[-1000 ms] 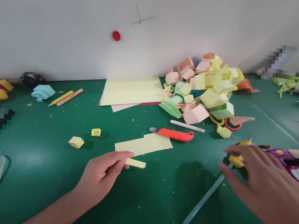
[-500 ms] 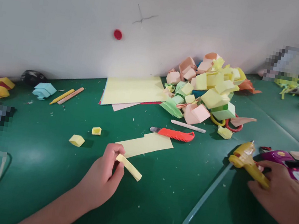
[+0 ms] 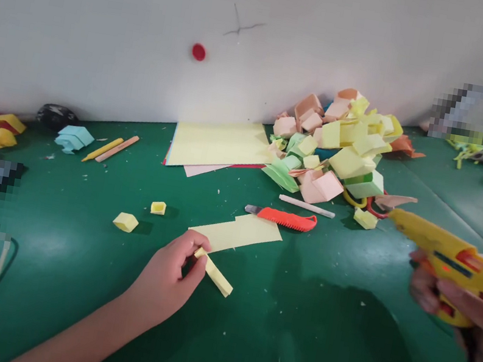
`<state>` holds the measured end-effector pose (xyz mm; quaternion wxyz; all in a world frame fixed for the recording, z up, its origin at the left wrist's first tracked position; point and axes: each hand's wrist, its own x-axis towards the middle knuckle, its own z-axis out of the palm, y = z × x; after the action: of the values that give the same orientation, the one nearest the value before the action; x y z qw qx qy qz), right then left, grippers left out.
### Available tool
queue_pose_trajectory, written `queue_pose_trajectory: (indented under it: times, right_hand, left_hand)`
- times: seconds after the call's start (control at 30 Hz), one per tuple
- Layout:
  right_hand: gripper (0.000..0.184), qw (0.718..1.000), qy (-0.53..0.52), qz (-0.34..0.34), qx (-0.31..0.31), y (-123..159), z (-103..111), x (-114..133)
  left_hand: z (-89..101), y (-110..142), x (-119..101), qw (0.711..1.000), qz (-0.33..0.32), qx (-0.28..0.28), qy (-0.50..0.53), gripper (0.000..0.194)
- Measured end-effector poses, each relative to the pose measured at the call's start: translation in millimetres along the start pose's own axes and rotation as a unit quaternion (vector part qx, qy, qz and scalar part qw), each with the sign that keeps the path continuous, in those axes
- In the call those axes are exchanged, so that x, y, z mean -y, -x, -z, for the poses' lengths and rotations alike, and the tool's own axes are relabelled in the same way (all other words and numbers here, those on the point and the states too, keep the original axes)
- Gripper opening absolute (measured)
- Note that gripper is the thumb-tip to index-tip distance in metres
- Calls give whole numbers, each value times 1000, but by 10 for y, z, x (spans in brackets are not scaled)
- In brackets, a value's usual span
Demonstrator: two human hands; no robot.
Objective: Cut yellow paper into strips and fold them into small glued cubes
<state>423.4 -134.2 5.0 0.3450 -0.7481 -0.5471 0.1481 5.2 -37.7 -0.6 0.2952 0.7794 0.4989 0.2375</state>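
My left hand (image 3: 166,283) pinches one end of a folded yellow paper strip (image 3: 216,274) just above the green table (image 3: 68,275). The strip slants down to the right, in front of a cut yellow sheet (image 3: 239,233). My right hand (image 3: 472,321) grips a yellow glue gun (image 3: 455,260) at the right edge, lifted off the table, its nozzle pointing left. A black cord hangs from the gun's handle.
An orange utility knife (image 3: 284,218) and a white stick (image 3: 306,206) lie behind the cut sheet. A heap of folded paper cubes (image 3: 339,151) sits against the white wall beside flat yellow sheets (image 3: 217,146). Two small yellow cubes (image 3: 126,222) lie to the left. Pencils (image 3: 110,148) rest farther back.
My right hand picked the glue gun up from the table and raised it toward the middle. My left hand lifted the strip and tilted it. The clear glue stick is no longer visible.
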Motion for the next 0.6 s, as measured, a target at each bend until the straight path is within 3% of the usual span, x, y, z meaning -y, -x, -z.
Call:
queue_pose_trajectory:
  times: [0.03,0.07,0.13,0.2,0.23,0.3,0.37,0.6]
  right_hand:
    - [49,989,-134,-5,56,21,-62,124]
    - [45,973,-205,-11,107,50,-140,247]
    - [42,938,-221,-11,268,120,-331,484]
    - [41,929,-175,33,324,181,-534,706]
    - [38,935,-148,80,313,200,-627,810]
    - [34,920,-111,173,332,207,-781,995]
    - [31,909,-88,220,343,187,-880,1130]
    - [33,908,-58,283,303,182,-931,1197]
  left_hand:
    - [-6,-2,-1,1000,3,-1,-3,10]
    - [-9,-2,-1,1000,4,-2,-6,10]
    - [-10,1,0,1000,-2,-8,-10,9]
    - [-7,6,3,1000,-13,-18,-11,8]
    - [-7,8,6,1000,-17,-22,-13,8]
    - [-11,10,14,999,-21,-22,-17,7]
    - [-20,10,27,999,-20,-17,-22,6]
    - [-48,18,58,999,-30,-4,-30,8]
